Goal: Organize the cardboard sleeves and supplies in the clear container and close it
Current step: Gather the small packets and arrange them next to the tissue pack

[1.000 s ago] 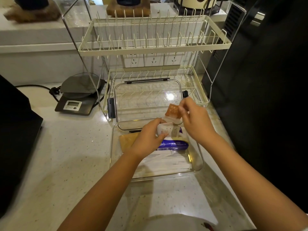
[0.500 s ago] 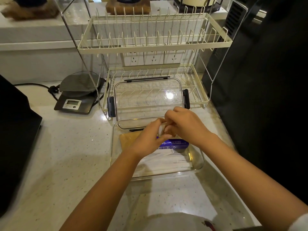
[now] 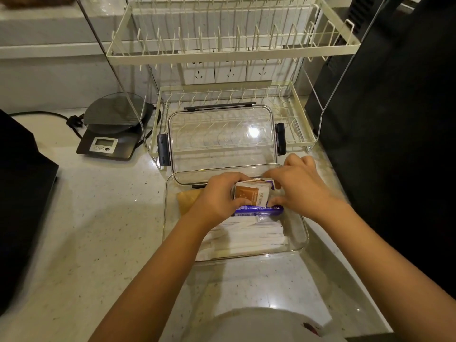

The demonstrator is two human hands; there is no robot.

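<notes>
Head view shows one clear container (image 3: 299, 233) standing open on the pale tabletop (image 3: 86, 230), its one clear lid (image 3: 222, 137) propped up behind it against the lower tier of a two-tier cream dish rack (image 3: 232, 49). Inside the container lie one purple packet (image 3: 259, 210), a layer of white paper-wrapped sticks (image 3: 254, 238) too tightly overlapped to count, and one tan cardboard sleeve (image 3: 187, 201) at the left end, mostly covered by the left wrist. Both forearms reach in from below. Left hand (image 3: 217, 198) curls round the left side of one small bundle of brown-and-white packets (image 3: 251, 196), thumb on its near face; right hand (image 3: 296, 186) grasps the bundle's right side, thumb low and fingers over the top. How many packets make up the bundle cannot be made out. One digital scale (image 3: 111, 134) sits at the back left, near the rack. Dark shapes fill both side edges, cut off by the frame.
</notes>
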